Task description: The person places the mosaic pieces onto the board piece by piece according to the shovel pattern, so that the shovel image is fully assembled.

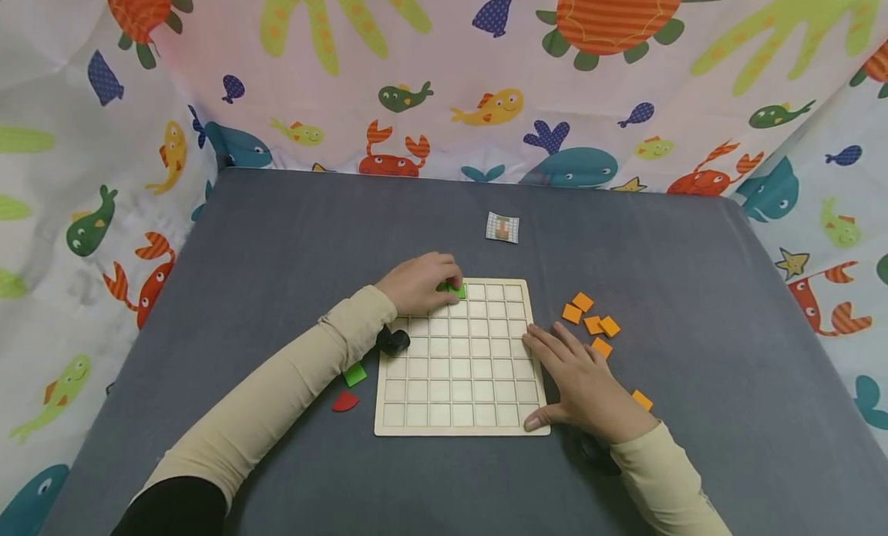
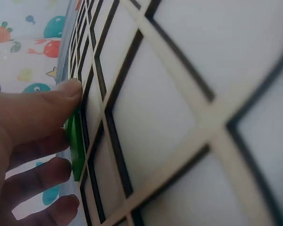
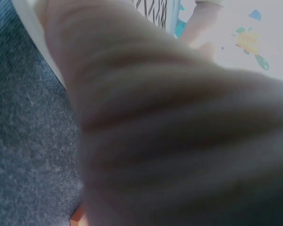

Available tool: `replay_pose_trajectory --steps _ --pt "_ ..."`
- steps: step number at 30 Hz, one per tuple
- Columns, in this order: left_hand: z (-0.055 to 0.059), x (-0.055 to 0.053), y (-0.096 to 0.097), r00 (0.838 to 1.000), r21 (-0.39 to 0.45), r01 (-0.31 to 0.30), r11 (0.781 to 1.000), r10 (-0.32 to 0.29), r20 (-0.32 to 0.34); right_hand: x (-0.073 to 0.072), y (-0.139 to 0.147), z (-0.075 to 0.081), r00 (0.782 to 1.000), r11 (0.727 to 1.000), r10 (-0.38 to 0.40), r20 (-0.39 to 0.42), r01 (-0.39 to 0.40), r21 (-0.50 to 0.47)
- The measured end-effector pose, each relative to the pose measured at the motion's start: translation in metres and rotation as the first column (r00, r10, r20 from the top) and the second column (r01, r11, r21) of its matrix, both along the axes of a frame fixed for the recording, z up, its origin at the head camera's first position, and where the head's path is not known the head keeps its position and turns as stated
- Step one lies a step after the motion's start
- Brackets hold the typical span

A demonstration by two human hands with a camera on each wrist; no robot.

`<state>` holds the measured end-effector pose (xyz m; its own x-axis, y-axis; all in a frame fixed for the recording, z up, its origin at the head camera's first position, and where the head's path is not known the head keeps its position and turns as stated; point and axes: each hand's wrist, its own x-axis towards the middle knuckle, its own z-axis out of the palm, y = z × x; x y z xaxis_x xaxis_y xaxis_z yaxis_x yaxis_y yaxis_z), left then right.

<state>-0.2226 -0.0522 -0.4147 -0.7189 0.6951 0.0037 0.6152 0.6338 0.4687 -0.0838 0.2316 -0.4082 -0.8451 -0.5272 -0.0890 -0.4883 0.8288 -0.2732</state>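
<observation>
A square wooden grid board [image 1: 451, 370] lies on the grey table. At its far edge my left hand [image 1: 420, 283] pinches a green tile [image 2: 75, 146], thumb on the near side and fingers curled behind it. Green shows at the fingertips over the far row of cells in the head view, partly hidden by the hand. My right hand [image 1: 583, 378] rests along the board's right edge, fingers spread, with the thumb on the near right corner. In the right wrist view, that hand [image 3: 179, 122] fills most of the picture.
Several orange tiles [image 1: 572, 313] lie right of the board, one close beside my right wrist. Left of it are another green tile [image 1: 354, 375] and a red quarter-round piece [image 1: 345, 401]. A small printed card [image 1: 502, 227] lies beyond the board. A patterned curtain [image 1: 444, 81] surrounds the table.
</observation>
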Motion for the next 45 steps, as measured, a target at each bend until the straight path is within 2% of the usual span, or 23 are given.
replay_pose_trajectory --steps 15,20,22,28,31,34,37,40,45 --pt "-0.005 0.004 -0.007 0.999 0.034 0.0 0.999 0.002 -0.044 0.001 -0.008 -0.002 1.0 1.0 0.013 0.006 -0.013 -0.001" --pt "-0.003 0.005 -0.025 0.994 0.077 -0.026 0.997 0.034 -0.104 0.001 -0.009 -0.002 1.0 1.0 0.013 0.013 -0.012 -0.006" --pt "0.001 0.007 -0.037 0.993 0.088 -0.057 0.994 0.066 -0.101 0.001 -0.009 -0.002 1.0 1.0 0.011 0.018 -0.011 -0.008" --pt "0.013 0.018 -0.081 0.987 0.088 -0.151 0.985 0.155 -0.04 0.002 -0.008 -0.001 0.999 1.0 -0.018 0.032 0.018 0.004" --pt "0.016 0.024 -0.103 0.984 0.084 -0.171 0.982 0.174 -0.028 0.002 -0.005 0.0 0.999 1.0 -0.024 0.033 0.024 0.002" --pt "0.017 0.033 -0.12 0.985 0.047 -0.171 0.984 0.172 -0.009 0.002 -0.003 0.0 0.999 1.0 -0.026 0.039 0.026 0.005" --pt "0.016 0.044 -0.129 0.989 0.003 -0.144 0.99 0.144 0.029 0.002 -0.001 0.001 0.999 1.0 -0.024 0.035 0.024 0.008" --pt "0.013 0.055 -0.129 0.992 -0.03 -0.108 0.994 0.109 0.058 0.002 -0.001 0.001 0.999 1.0 -0.018 0.031 0.018 0.01" --pt "0.007 0.066 -0.127 0.995 -0.058 -0.085 0.995 0.087 0.041 -0.001 -0.005 0.0 1.0 1.0 -0.004 0.018 0.004 0.01"
